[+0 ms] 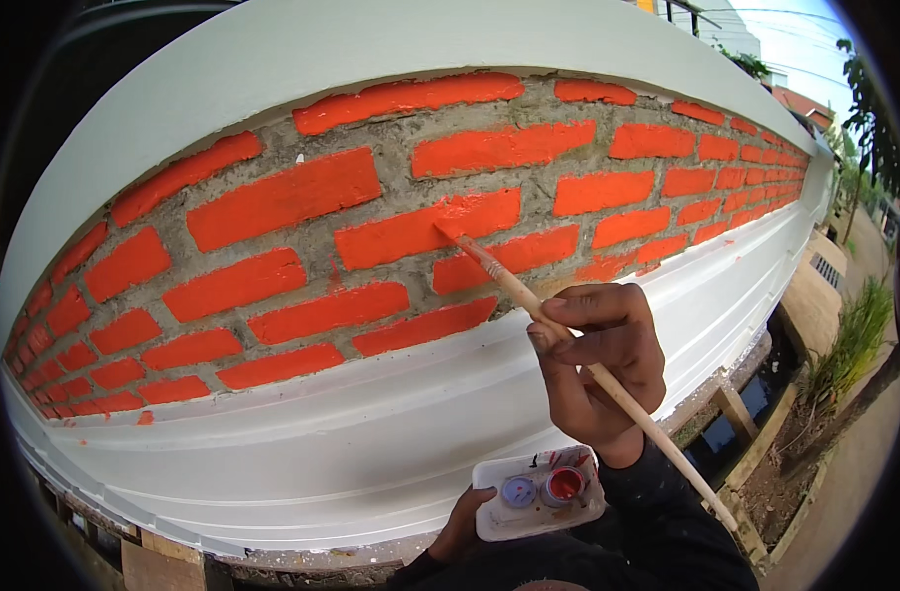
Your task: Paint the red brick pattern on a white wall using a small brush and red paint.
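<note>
My right hand (605, 354) grips a long wooden-handled paintbrush (520, 292) between thumb and fingers. The brush tip touches an orange-red painted brick (428, 229) whose upper edge looks wet and shiny. Grey mortar (398, 159) separates the painted bricks on the wall. Low in the view, my left hand (461, 524) holds a white plastic tray (498, 517) by its left side, with the thumb over the rim. In the tray stand a small jar of red paint (564, 485) and a round lid (519, 491), both paint-marked.
A smooth white band (332, 52) borders the bricks above, and white ridged moulding (273, 458) runs below. At the right are a drainage ditch (738, 414), a grass clump (849, 347) and a path (856, 458). Concrete pieces (162, 565) edge the wall's foot.
</note>
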Demonstrator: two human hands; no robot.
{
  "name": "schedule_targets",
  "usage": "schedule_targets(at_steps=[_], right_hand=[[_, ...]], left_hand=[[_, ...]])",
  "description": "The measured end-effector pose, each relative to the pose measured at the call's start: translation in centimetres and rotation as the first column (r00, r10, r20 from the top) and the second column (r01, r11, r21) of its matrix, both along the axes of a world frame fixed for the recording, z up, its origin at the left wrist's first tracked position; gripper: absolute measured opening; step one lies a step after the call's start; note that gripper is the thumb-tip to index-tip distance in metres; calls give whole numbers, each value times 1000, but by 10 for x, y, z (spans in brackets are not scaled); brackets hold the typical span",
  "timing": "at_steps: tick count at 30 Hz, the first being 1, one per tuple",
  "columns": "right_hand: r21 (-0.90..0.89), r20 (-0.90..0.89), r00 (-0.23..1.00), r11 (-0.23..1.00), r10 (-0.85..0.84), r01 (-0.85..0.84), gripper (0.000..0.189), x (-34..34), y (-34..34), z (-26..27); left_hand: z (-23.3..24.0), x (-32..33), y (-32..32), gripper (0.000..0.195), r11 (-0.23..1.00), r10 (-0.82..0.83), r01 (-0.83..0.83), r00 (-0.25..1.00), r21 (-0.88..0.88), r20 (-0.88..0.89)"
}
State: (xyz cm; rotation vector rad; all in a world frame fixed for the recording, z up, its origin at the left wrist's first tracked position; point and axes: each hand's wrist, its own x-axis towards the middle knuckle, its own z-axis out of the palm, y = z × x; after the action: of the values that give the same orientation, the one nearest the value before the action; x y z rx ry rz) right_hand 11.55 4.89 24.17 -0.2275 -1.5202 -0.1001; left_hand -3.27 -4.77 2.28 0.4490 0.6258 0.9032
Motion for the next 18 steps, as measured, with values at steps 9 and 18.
schedule_targets(at_steps=[9,18], right_hand=[[-488,-175,981,858,84,-160,26,109,-42,-51],[-747,-13,991,658,130,-96,28,134,-73,-78]], left_hand=[[-5,0,-4,71,993,103,-101,994,65,-30],[7,5,7,73,990,103,-104,995,93,9]])
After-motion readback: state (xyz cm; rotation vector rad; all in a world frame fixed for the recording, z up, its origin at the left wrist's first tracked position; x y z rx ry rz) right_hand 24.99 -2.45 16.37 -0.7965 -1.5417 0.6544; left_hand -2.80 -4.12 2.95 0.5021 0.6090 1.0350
